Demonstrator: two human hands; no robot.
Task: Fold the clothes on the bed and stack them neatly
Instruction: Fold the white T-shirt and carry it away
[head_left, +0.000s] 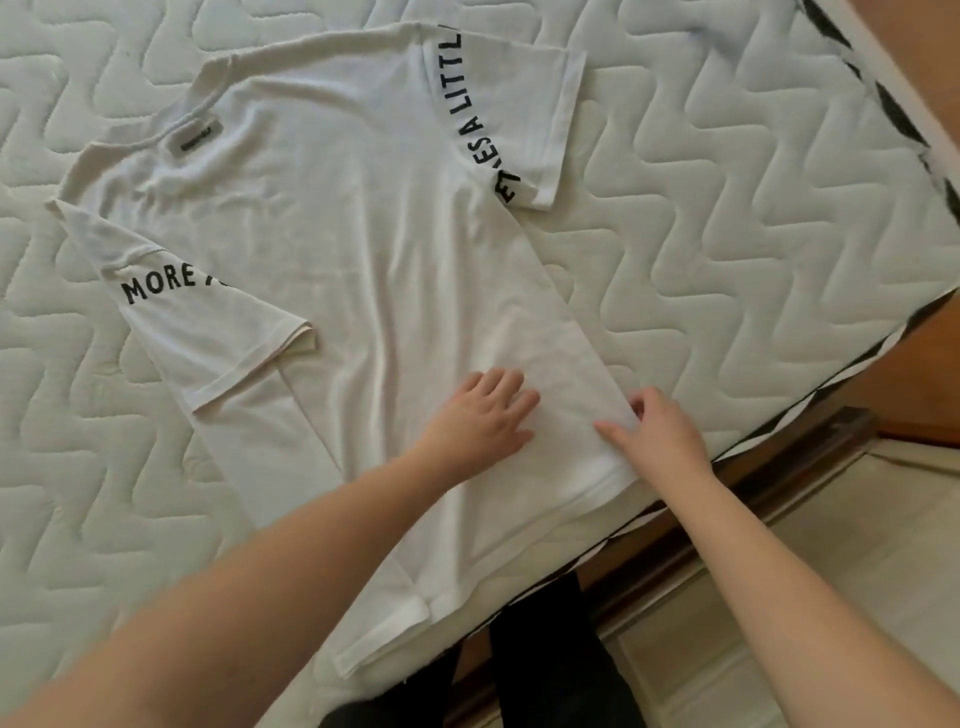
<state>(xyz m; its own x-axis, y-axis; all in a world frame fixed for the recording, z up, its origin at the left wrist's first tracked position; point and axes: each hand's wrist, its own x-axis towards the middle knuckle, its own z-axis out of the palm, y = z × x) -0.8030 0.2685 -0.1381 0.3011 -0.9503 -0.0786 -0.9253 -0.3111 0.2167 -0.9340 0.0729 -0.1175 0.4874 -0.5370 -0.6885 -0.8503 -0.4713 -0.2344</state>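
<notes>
T-shirt (332, 249), white with black lettering on both short sleeves, lies spread flat on the quilted mattress (727, 218), back side up to judge by the neck label (201, 139) showing near the collar. Its long axis runs diagonally, collar away from the hands toward the upper left, hem nearest them and draped slightly over the mattress edge at the bottom. The cloth looks thin, light and limp, so I judge it will crease, drag and sag wherever it is not supported; it should be taken along an edge or seam at two spread points instead of bunched in the middle. The far sleeve (514, 119) lies flat beyond the hands, up along the same side seam; the near sleeve (208, 322) is already turned in over the body, off to the left of them. The left hand (480, 421) rests palm down with fingers straight and spread, pressing the lower body of the shirt flat just inside the side seam. The right hand (660, 431) sits just beside it at that seam near the hem corner, fingers curled at the edge, apparently pinching it with the thumb on top of the cloth.
</notes>
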